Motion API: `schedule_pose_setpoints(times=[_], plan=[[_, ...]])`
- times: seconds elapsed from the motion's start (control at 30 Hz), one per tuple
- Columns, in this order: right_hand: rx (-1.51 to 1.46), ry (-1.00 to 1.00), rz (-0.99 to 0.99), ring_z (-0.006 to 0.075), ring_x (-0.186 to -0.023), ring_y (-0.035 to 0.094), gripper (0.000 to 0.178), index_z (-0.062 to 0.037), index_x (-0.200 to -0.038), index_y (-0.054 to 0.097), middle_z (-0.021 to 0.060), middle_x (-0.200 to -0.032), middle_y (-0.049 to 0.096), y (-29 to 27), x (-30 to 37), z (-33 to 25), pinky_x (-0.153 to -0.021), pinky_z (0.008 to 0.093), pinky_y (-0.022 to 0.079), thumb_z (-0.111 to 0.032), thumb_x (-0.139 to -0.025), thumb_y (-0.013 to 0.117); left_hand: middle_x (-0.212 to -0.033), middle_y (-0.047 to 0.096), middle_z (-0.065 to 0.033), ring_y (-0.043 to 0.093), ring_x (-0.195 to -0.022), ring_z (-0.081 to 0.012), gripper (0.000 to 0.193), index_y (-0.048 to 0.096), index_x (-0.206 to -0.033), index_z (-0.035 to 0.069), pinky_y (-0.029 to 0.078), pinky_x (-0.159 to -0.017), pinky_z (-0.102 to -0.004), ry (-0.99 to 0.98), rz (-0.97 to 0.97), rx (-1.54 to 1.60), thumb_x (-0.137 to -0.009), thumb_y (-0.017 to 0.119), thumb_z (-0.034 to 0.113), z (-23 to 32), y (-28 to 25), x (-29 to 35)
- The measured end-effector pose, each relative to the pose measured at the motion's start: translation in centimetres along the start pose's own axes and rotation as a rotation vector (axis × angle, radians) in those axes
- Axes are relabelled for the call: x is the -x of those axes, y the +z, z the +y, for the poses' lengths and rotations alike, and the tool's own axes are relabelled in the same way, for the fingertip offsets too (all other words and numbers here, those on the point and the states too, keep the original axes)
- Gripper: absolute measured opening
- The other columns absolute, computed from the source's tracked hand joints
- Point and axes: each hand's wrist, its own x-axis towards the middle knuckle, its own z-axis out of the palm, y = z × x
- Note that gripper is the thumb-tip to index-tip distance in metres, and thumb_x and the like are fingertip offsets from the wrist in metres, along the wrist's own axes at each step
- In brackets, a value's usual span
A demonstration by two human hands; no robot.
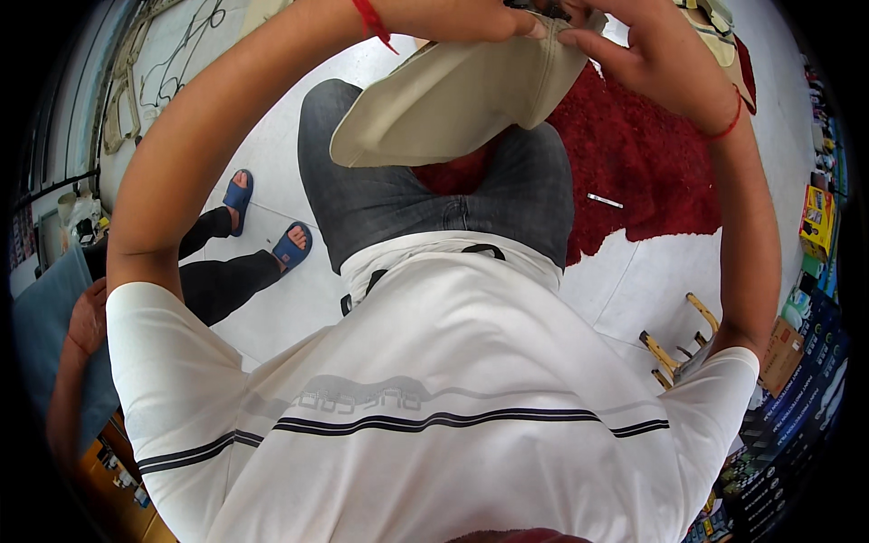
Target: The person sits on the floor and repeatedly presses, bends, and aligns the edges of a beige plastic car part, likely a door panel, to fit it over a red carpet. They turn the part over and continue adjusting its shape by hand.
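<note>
A beige, stitched piece of upholstery-like cover hangs above my lap, its broad end drooping to the left. A seam runs down it close to my fingers. At the top edge of the view, my left hand pinches the upper edge of the piece, thumb toward the seam. Opposite it, my right hand grips the same edge, its thumb almost meeting the left one. Something dark shows between the hands, too cut off to make out. Both hands' other fingers are partly hidden.
A dark red carpet covers the pale tiled floor, with a small silvery strip on it. Another person's feet in blue sandals are at left. A yellow-legged stool and stacked boxes stand at right.
</note>
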Motion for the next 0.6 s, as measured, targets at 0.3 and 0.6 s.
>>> schedule_pose_setpoints(times=[0.3, 0.6], plan=[[-0.071, -0.216, 0.012, 0.0344, -0.087, 0.066, 0.014, 0.0003, -0.088, 0.061, 0.0160, -0.094, 0.066, 0.7, -0.6, 2.4, -0.079, 0.0397, 0.053, 0.000, -0.077, 0.071, -0.089, 0.070, -0.0276, 0.070, -0.079, -0.0384, 0.023, 0.075, -0.105, 0.000, 0.055, -0.075, -0.0416, 0.031, 0.000, -0.042, -0.086, 0.070, 0.012, -0.4, -0.3, 0.3], [0.280, -0.144, 0.003, 0.0404, -0.084, 0.062, 0.014, 0.0007, -0.087, 0.059, 0.0191, -0.090, 0.061, 0.8, -0.2, -0.2, -0.076, 0.0458, 0.051, -0.010, -0.081, 0.065, -0.087, 0.071, -0.0266, 0.070, -0.078, -0.0380, 0.021, 0.076, -0.104, 0.000, 0.055, -0.075, -0.0414, 0.016, -0.019, -0.040, -0.087, 0.071, 0.011, 1.1, -0.8, 0.4]])
